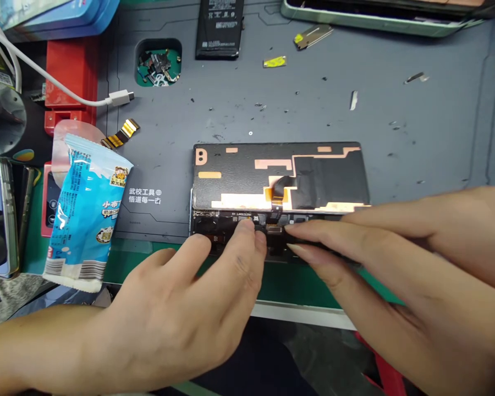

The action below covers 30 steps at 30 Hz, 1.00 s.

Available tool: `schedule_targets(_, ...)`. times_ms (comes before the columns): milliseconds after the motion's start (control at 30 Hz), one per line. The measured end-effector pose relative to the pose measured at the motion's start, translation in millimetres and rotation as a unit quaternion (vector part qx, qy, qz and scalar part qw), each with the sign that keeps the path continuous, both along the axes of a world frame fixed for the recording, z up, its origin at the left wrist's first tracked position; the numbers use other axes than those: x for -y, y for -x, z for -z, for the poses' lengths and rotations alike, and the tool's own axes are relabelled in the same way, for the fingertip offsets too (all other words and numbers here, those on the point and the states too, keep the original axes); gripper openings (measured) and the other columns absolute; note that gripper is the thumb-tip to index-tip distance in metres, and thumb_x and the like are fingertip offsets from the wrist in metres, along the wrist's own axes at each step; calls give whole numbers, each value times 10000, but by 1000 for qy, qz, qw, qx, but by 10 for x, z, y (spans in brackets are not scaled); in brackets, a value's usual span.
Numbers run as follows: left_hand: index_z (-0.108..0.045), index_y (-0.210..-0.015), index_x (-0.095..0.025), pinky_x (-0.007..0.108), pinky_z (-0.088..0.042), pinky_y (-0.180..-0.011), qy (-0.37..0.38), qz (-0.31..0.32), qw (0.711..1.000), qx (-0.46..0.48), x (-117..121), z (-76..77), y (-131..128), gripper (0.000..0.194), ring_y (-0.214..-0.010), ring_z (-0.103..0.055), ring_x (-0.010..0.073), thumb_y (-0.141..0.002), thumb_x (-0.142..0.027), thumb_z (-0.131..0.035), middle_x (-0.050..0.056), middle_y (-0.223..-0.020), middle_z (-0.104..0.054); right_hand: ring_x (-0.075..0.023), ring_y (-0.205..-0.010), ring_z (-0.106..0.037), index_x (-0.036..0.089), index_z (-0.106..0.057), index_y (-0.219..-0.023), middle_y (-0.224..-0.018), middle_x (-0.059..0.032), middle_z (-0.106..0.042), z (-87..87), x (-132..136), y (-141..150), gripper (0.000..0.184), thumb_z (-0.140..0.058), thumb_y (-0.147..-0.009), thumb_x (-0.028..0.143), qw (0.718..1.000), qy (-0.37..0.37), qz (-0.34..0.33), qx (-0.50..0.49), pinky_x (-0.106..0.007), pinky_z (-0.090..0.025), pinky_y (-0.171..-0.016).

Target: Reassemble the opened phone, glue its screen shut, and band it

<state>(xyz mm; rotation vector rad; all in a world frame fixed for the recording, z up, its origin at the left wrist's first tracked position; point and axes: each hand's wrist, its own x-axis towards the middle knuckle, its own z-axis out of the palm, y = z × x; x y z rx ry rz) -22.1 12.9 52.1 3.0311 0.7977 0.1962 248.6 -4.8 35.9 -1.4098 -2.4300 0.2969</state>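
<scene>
An opened phone lies on the grey mat (396, 132), its black and copper display panel (280, 176) tilted up behind the dark phone body (226, 225). My left hand (181, 313) rests on the body's left part, fingers stretched, the middle fingertip pressing near the flex connector (277, 190). My right hand (416, 264) comes in from the right with fingers extended flat, their tips touching the body beside the left fingertip. Neither hand holds anything that I can see.
A blue snack packet (86, 214) lies at the left, beside another phone (0, 214). A battery (219, 27), a recess with small parts (159, 66), a white cable plug (119, 98), a flex strip (121, 133) and scattered metal bits (313, 36) sit farther back.
</scene>
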Motion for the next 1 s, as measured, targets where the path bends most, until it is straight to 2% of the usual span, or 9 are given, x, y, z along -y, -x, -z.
schedule_targets(100, -650, -1486, 9, 336, -618, -570, -1, 0, 1000, 5, -7, -4, 6, 464, -798, -667, 216, -1070, -93, -473, 124, -1452, -769, -257, -901, -629, 198, -698, -1334, -1086, -71, -738, 0, 84, -8, 368, -711, -993, 62, 1000, -10, -11, -3, -454, -509, -751)
schedule_targets(267, -630, -1500, 18, 328, -600, -547, 10, -17, 1000, 9, 1, 0, -7, 483, -792, -648, 208, -1052, -74, -476, 142, -1483, -747, -261, -912, -624, 144, -694, -1412, -1085, -86, -715, 3, 137, 13, 566, -700, -901, -97, 999, -37, -30, -2, -454, -500, -771)
schedule_targets(533, -611, -1517, 21, 341, -616, -586, 14, -17, 1000, 9, 28, 22, 15, 512, -794, -634, 205, -1029, -58, -481, 140, -1516, -727, -257, -944, -592, 119, -626, -1523, -1109, -99, -666, 63, 203, 21, 572, -640, -973, -35, 999, -18, -31, -18, -446, -491, -807)
schedule_targets(733, -588, -1543, 15, 333, -608, -600, 18, -14, 1000, 3, 14, 17, 16, 530, -845, -650, 211, -1033, -57, -464, 149, -1532, -715, -222, -934, -550, 123, -656, -1490, -1086, -72, -639, 97, 192, 32, 504, -626, -1006, -16, 999, -29, -25, -33, -416, -485, -837)
schedule_targets(867, -605, -1529, 3, 330, -602, -610, 18, -14, 1000, 9, -2, 24, 14, 537, -868, -638, 214, -1010, -35, -473, 145, -1505, -731, -243, -987, -590, 134, -636, -1518, -1139, -87, -660, 67, 241, 32, 559, -635, -986, -36, 999, -17, -29, -35, -437, -525, -893)
schedule_targets(1000, -638, -1494, -17, 324, -592, -612, 13, -14, 1000, 13, -40, 13, 9, 517, -845, -628, 205, -1002, -22, -480, 129, -1475, -749, -285, -1015, -625, 147, -597, -1549, -1159, -107, -690, 75, 325, 12, 566, -644, -997, 31, 999, 16, -24, -38, -481, -553, -896)
